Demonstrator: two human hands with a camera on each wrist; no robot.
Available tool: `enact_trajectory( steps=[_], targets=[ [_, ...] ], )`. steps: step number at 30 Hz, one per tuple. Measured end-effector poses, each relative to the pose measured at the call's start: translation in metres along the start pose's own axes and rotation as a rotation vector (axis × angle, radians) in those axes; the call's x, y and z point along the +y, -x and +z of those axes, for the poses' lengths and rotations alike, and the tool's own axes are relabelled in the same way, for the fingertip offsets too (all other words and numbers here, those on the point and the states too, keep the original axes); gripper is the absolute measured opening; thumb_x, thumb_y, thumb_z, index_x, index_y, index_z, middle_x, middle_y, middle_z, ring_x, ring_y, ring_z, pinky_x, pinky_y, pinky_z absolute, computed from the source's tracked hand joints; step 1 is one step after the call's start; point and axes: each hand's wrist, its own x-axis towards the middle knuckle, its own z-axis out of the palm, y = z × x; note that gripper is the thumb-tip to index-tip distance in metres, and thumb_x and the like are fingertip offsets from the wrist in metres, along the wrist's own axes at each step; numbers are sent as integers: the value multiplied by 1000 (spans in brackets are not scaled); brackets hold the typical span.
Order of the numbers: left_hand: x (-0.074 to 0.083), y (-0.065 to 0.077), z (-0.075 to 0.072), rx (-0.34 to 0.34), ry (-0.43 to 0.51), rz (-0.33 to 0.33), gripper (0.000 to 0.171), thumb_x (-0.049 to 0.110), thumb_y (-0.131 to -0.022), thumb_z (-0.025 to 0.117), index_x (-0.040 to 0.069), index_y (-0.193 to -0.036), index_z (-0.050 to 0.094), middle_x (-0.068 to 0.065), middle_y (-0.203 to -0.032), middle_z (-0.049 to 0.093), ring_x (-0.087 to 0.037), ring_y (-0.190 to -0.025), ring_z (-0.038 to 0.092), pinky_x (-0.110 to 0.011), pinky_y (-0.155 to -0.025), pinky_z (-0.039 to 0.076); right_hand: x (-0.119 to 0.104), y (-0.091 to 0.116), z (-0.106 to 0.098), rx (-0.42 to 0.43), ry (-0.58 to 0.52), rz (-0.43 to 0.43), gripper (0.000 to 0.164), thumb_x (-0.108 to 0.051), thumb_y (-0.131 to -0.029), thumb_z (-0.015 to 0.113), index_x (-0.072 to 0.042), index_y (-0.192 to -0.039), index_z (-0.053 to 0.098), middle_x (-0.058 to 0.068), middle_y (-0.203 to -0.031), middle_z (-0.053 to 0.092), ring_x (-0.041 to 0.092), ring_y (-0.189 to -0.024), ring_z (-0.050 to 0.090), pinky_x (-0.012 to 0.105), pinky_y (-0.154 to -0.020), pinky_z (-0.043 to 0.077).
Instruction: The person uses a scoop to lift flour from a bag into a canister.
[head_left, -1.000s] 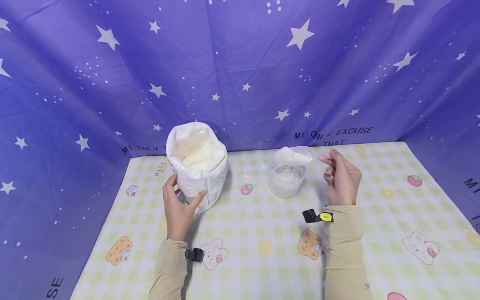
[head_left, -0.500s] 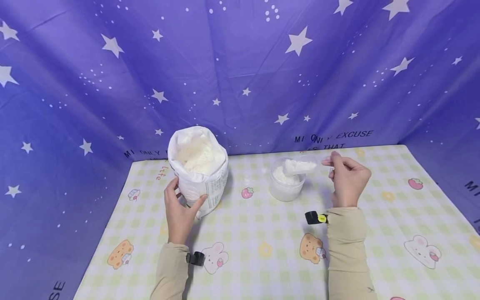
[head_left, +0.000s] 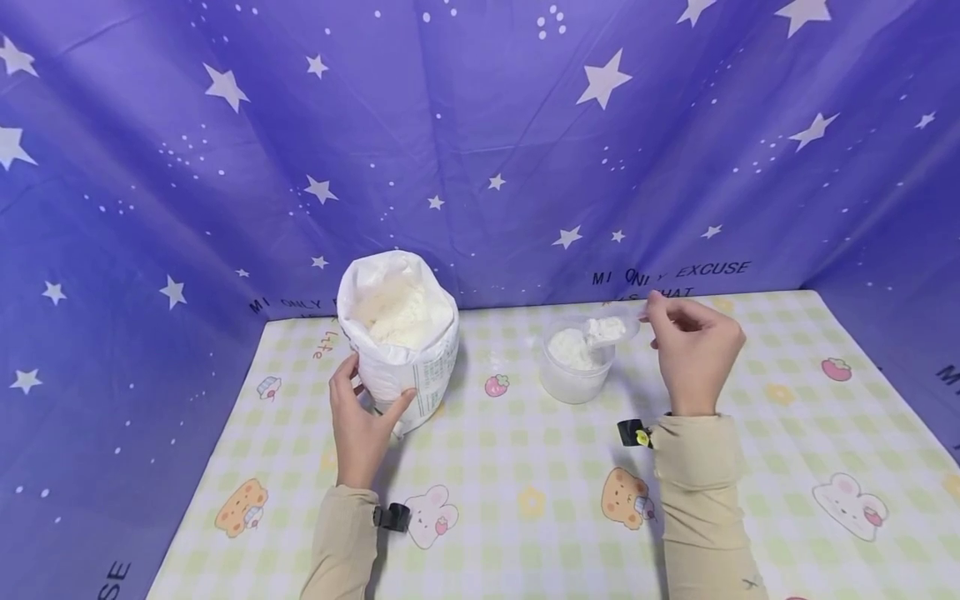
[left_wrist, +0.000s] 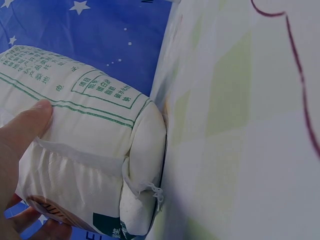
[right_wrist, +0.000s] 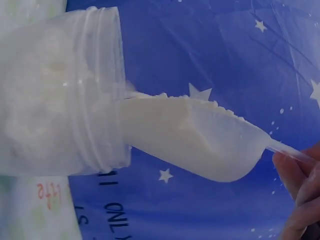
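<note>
My left hand [head_left: 363,429] grips the lower side of a white bag of flour [head_left: 390,367], thumb on the front and fingers round the left side. The bag stands upright with its mouth open and pale flour [head_left: 408,317] inside. In the left wrist view, the thumb presses the green-printed bag wall [left_wrist: 75,125]. My right hand [head_left: 697,354] pinches the thin handle of a clear plastic scoop [right_wrist: 200,142]. The scoop carries flour and tilts down, its front end at the mouth of a clear tub [head_left: 573,385]. White flour [head_left: 570,348] lies in the tub.
A checked tablecloth [head_left: 480,475] with cartoon prints covers the table. Purple-blue curtains with stars [head_left: 480,125] hang behind it and at both sides. Black camera straps sit at both wrists.
The scoop has come down to the tub and tipped, with less flour in it; the flour in the tub stands higher. My right hand has turned and shifted slightly right. The left hand keeps its grip.
</note>
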Motion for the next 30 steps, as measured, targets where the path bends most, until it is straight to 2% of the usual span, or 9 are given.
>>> enact_trajectory(
  steps=[6, 13, 19, 24, 30],
  targets=[
    [1, -1, -1, 10, -5, 0, 93, 22, -73, 90, 6, -146, 35, -13, -141, 43, -26, -130, 43, -41, -109, 44, -14, 1, -3, -45, 49, -120, 28, -23, -91, 71, -4, -71, 78, -26, -57, 56, -6, -42, 50, 11, -42, 40],
    [1, -1, 0, 8, -5, 1, 93, 21, -72, 90, 6, -146, 35, -13, -142, 43, -26, -131, 43, -41, -109, 44, -21, 2, -6, -64, 70, -179, 27, -23, -90, 71, -5, -70, 78, -22, -52, 55, -10, -43, 49, 9, -42, 36],
    [2, -1, 0, 2, -1, -6, 93, 22, -73, 90, 7, -146, 35, -12, -141, 43, -26, -130, 43, -42, -109, 44, -22, 2, -10, -49, 38, -188, 22, -19, -88, 73, -5, -72, 79, -18, -54, 57, -10, -44, 50, 7, -45, 38],
    [2, -2, 1, -1, 0, -10, 93, 23, -72, 90, 6, -146, 35, -12, -142, 43, -26, -131, 43, -42, -109, 43, -24, 2, -13, -34, -4, -167, 19, -14, -87, 74, -2, -73, 78, -22, -56, 57, -10, -45, 51, 7, -46, 38],
    [1, -1, 0, -2, -1, -16, 93, 23, -73, 90, 7, -147, 35, -12, -142, 42, -26, -130, 43, -41, -109, 43, -30, 6, -16, -77, -57, -112, 22, -12, -89, 72, 4, -74, 76, -24, -62, 61, -4, -45, 55, 10, -42, 39]
  ],
)
